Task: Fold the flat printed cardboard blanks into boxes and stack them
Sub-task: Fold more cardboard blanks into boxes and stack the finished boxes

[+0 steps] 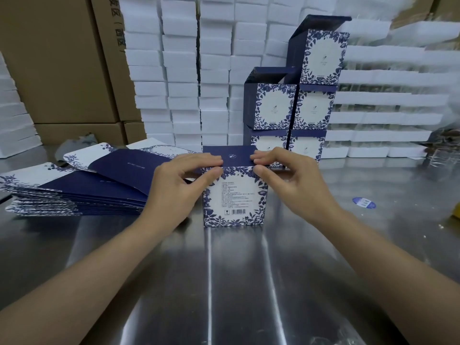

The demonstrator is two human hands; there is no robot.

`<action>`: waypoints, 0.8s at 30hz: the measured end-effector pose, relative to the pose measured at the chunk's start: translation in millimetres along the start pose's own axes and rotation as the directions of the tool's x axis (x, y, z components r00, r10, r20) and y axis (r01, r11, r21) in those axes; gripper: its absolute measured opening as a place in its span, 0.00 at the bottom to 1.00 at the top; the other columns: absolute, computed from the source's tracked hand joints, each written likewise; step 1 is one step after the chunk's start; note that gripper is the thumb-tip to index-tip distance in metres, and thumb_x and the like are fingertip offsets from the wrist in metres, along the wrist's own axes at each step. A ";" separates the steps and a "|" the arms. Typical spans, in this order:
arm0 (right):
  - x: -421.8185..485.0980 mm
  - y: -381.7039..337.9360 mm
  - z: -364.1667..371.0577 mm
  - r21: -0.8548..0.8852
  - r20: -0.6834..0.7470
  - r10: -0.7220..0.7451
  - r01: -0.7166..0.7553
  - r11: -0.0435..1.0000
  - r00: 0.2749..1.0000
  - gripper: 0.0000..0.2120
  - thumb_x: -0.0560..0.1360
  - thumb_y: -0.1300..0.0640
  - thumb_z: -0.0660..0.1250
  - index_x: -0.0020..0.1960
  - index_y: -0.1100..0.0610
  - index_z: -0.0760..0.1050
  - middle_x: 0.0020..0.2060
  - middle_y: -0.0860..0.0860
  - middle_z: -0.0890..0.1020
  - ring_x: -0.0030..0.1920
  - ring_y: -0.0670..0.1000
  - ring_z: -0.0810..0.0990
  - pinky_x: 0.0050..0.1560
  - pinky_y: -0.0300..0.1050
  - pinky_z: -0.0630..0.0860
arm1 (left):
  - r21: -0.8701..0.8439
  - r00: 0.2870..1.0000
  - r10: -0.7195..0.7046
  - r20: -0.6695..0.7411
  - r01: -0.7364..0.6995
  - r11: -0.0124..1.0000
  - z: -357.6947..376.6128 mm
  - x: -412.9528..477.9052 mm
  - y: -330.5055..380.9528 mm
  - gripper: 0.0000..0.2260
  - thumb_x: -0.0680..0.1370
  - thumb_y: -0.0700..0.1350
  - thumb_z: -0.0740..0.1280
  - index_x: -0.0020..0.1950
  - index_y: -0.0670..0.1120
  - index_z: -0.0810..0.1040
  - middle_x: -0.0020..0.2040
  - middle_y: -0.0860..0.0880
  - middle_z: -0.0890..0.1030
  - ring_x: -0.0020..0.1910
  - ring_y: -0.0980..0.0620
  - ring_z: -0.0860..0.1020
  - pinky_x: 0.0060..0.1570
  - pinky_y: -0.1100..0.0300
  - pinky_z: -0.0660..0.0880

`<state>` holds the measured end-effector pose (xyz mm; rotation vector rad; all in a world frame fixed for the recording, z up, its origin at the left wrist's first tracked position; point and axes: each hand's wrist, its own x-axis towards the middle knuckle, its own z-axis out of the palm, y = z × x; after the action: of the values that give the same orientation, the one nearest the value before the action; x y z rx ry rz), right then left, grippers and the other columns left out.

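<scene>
From the head view, a folded box stands upright on the steel bench, just in front of the person, its white face with printed text, barcode and blue leaf border turned toward the camera. Its navy lid flap lies folded down across the top. The left grip pinches the box's top left corner, fingers curled over the flap and thumb pressed on the front face just under the edge. The right grip pinches the top right corner the same way, fingers bent onto the flap and thumb at the front edge. To the left, near the left forearm, a pile of flat blanks lies on the bench, the uppermost ones fanned and slightly lifted. Behind the box, finished boxes are stacked in two columns, the right one taller, the top ones with their lids standing open. White foam blocks are piled behind them, brown cartons stand at the far left, and a round blue sticker lies on the bench to the right
</scene>
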<state>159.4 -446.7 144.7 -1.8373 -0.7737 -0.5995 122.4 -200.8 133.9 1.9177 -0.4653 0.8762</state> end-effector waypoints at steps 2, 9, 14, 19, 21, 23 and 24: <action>-0.6 -4.8 -1.7 -0.019 -0.012 -0.010 0.010 1.000 1.000 0.03 0.80 0.62 0.74 0.51 0.62 0.84 0.52 0.50 0.88 0.56 0.46 0.86 0.52 0.46 0.85 | -0.004 1.000 -0.001 -0.009 0.001 1.000 1.8 -2.5 -0.8 0.08 0.80 0.44 0.75 0.57 0.54 0.88 0.60 0.60 0.85 0.64 0.60 0.81 0.57 0.60 0.81; 15.5 -24.3 -23.6 -0.028 -0.097 -0.091 0.088 0.996 0.991 0.08 0.81 0.58 0.66 0.51 0.54 0.85 0.46 0.46 0.87 0.49 0.48 0.85 0.45 0.41 0.78 | -0.220 0.991 -0.125 0.042 0.131 0.967 2.2 -0.5 7.2 0.06 0.79 0.49 0.69 0.45 0.52 0.84 0.56 0.53 0.85 0.59 0.54 0.82 0.57 0.59 0.77; 26.6 -22.1 -39.5 0.208 0.207 0.106 -0.150 0.966 0.972 0.07 0.77 0.55 0.71 0.51 0.51 0.88 0.59 0.46 0.87 0.62 0.44 0.84 0.56 0.35 0.77 | -0.500 0.953 -0.269 0.139 0.302 0.812 5.7 7.7 13.9 0.09 0.72 0.39 0.61 0.37 0.46 0.80 0.55 0.44 0.86 0.56 0.49 0.82 0.57 0.51 0.73; 21.8 -22.9 -38.5 0.168 0.524 0.133 -0.255 0.952 0.841 0.16 0.69 0.46 0.79 0.55 0.48 0.88 0.69 0.40 0.80 0.73 0.40 0.75 0.67 0.40 0.70 | -0.600 0.897 -0.365 0.250 0.439 0.669 3.6 13.3 17.9 0.17 0.76 0.33 0.55 0.34 0.46 0.79 0.53 0.44 0.87 0.49 0.50 0.83 0.51 0.56 0.79; 19.4 -26.2 -32.9 0.171 0.599 0.147 -0.305 0.937 0.787 0.20 0.69 0.44 0.80 0.59 0.47 0.86 0.70 0.41 0.80 0.72 0.43 0.77 0.66 0.39 0.73 | -0.636 0.859 -0.400 0.320 0.507 0.581 0.9 14.4 18.3 0.16 0.77 0.33 0.54 0.36 0.44 0.78 0.53 0.44 0.87 0.48 0.49 0.84 0.46 0.60 0.82; 16.3 -30.2 -30.7 0.194 0.696 0.143 -0.376 0.906 0.704 0.30 0.67 0.39 0.82 0.66 0.49 0.82 0.71 0.49 0.80 0.68 0.52 0.80 0.62 0.41 0.78 | -0.644 0.829 -0.436 0.350 0.551 0.531 -1.2 19.2 16.2 0.16 0.78 0.33 0.54 0.37 0.42 0.77 0.51 0.43 0.87 0.47 0.48 0.85 0.45 0.60 0.84; 14.6 -31.4 -31.4 0.190 0.751 0.135 -0.407 0.893 0.647 0.37 0.65 0.38 0.83 0.70 0.50 0.78 0.72 0.52 0.78 0.67 0.55 0.80 0.63 0.43 0.78 | -0.636 0.822 -0.450 0.348 0.560 0.531 -0.9 24.1 13.8 0.17 0.78 0.31 0.53 0.36 0.41 0.77 0.50 0.43 0.88 0.47 0.48 0.86 0.46 0.58 0.84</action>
<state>144.3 -463.5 185.6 -1.7854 -0.9961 0.5082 129.5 -205.7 160.3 1.2421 -0.2379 0.0994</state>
